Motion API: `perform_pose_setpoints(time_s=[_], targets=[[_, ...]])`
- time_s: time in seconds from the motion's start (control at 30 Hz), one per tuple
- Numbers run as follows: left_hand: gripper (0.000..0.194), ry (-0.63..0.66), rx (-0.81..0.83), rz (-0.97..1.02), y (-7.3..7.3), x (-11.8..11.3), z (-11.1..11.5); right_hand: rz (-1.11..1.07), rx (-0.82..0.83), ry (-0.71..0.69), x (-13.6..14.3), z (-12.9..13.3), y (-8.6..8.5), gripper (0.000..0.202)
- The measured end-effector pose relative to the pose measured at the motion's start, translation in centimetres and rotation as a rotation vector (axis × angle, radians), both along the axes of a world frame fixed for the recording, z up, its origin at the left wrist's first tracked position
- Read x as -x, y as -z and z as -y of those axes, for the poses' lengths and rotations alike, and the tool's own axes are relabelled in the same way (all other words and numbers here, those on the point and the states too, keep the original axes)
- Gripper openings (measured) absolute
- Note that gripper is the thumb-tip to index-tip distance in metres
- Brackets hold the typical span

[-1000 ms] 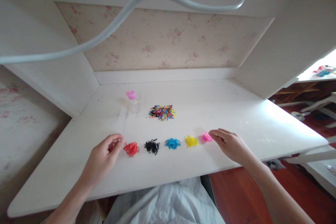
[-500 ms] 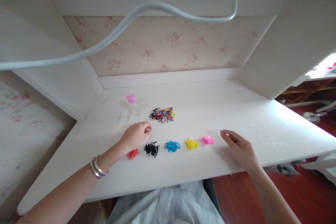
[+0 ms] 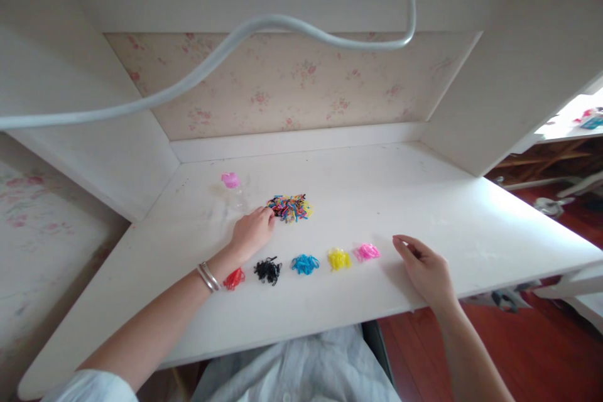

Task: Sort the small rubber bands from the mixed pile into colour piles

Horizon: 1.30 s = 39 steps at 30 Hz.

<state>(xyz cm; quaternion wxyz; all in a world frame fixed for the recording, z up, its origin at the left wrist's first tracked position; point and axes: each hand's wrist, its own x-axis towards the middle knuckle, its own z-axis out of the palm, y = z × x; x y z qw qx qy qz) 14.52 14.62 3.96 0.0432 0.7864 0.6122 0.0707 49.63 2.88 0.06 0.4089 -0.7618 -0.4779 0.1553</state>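
My left hand (image 3: 253,230) is closed at the left edge of a mixed pile of colourful small bands (image 3: 291,208); whatever its fingertips pinch is hidden. Below it lie separate heaps in a row: red (image 3: 233,279), black (image 3: 268,271), blue (image 3: 305,264), yellow (image 3: 339,259) and pink (image 3: 367,252). To the right of the pink heap, my right hand (image 3: 424,266) rests near the desk with thumb and fingertips pressed together. Anything between those tips is too small to make out.
A clear container with a pink top (image 3: 230,180) stands behind my left hand. A white cable (image 3: 188,80) hangs across the upper view. Side panels and a rear ledge (image 3: 301,138) border the white desk (image 3: 353,179).
My left hand has moved forward from above the red and black heaps to the mixed pile, its fingers now at the bands. My right hand keeps nearly the same place; the view has shifted slightly.
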Motion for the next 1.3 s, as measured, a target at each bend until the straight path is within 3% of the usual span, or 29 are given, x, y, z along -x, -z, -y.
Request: perform_pose_setpoints(time_s=[0.23, 0.43, 0.57, 0.7, 0.83, 1.0, 1.3], targets=[[0.029, 0.017, -0.024, 0.012, -0.2, 0.5, 0.0, 0.025, -0.003, 0.005, -0.1, 0.0, 0.2, 0.044], [0.031, 0.090, -0.051, 0.059, -1.8, 0.1, 1.6, 0.043, -0.005, 0.018, -0.1, 0.0, 0.2, 0.045], [0.030, 0.335, -0.064, 0.189, -3.4, -2.1, 3.2, 0.052, 0.012, 0.012, 0.0, 0.0, 0.1, 0.043], [0.027, 0.620, -0.029, 0.260, -4.1, -5.7, 4.1, 0.075, 0.003, 0.001, 0.1, 0.0, 0.1, 0.044], [0.026, 0.817, 0.024, 0.150, -4.0, -9.5, 3.7, 0.079, -0.005, -0.010, 0.1, 0.0, 0.1, 0.044], [0.024, 0.897, 0.051, 0.101, -3.3, -12.7, 2.1, 0.071, -0.005, -0.015, 0.1, 0.1, 0.1, 0.045], [0.021, 0.925, 0.066, 0.084, -1.7, -14.2, 1.4, 0.050, 0.016, -0.018, 0.0, 0.2, 0.2, 0.044]])
